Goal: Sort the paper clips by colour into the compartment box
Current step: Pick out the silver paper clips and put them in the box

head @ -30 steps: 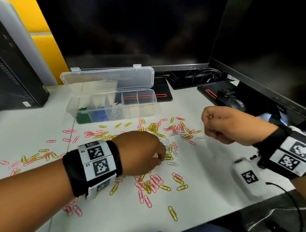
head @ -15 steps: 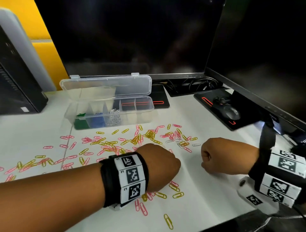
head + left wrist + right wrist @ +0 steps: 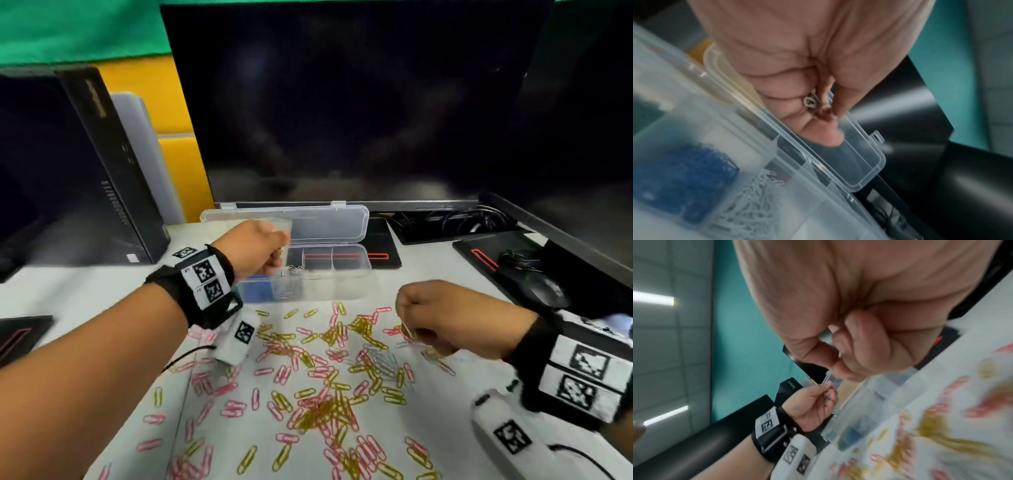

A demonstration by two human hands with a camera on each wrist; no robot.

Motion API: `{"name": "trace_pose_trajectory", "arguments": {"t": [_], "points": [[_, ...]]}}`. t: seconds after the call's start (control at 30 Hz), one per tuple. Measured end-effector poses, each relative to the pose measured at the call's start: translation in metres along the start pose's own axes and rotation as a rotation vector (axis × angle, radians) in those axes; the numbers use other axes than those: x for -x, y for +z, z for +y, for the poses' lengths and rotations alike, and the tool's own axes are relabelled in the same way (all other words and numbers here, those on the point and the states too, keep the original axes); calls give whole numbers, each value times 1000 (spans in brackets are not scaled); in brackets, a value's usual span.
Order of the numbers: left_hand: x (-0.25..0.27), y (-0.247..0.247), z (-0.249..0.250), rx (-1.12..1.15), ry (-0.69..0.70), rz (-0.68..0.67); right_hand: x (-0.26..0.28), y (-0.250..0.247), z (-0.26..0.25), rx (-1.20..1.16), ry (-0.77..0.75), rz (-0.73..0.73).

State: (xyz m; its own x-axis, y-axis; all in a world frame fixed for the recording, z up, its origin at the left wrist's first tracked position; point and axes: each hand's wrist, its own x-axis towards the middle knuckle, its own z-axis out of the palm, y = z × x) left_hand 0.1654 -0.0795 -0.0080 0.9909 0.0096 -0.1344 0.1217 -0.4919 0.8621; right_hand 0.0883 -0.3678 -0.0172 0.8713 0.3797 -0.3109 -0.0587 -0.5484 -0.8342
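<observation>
Our left hand (image 3: 255,248) hovers over the open compartment box (image 3: 337,274) at the far side of the counter (image 3: 442,274), its grip pinched on white paper clips (image 3: 810,101) above the white clips' compartment. Our right hand (image 3: 452,317) hangs over the scattered pink and yellow clips (image 3: 322,407), fingers curled (whether they hold anything, we cannot tell).

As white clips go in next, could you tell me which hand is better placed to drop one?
Probably the left hand: it pinches a white paper clip over the clear plastic compartment box, while the right hand hovers over the table.
</observation>
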Motion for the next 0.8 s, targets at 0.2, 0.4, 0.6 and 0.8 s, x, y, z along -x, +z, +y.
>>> {"name": "trace_pose_trajectory", "arguments": {"t": [0.2, 0.4, 0.6, 0.8], "points": [[-23, 3, -13, 454, -145, -7, -94, 34, -63, -256, 0, 88], [-16, 4, -15, 739, -156, -183, -142, 60, -94, -424, 34, 80], [-8, 6, -15, 609, -78, -261, -133, 49, -92, -515, 40, -98], [-6, 15, -14, 300, 15, -24, -89, 15, -59, -375, -119, 87]]}}
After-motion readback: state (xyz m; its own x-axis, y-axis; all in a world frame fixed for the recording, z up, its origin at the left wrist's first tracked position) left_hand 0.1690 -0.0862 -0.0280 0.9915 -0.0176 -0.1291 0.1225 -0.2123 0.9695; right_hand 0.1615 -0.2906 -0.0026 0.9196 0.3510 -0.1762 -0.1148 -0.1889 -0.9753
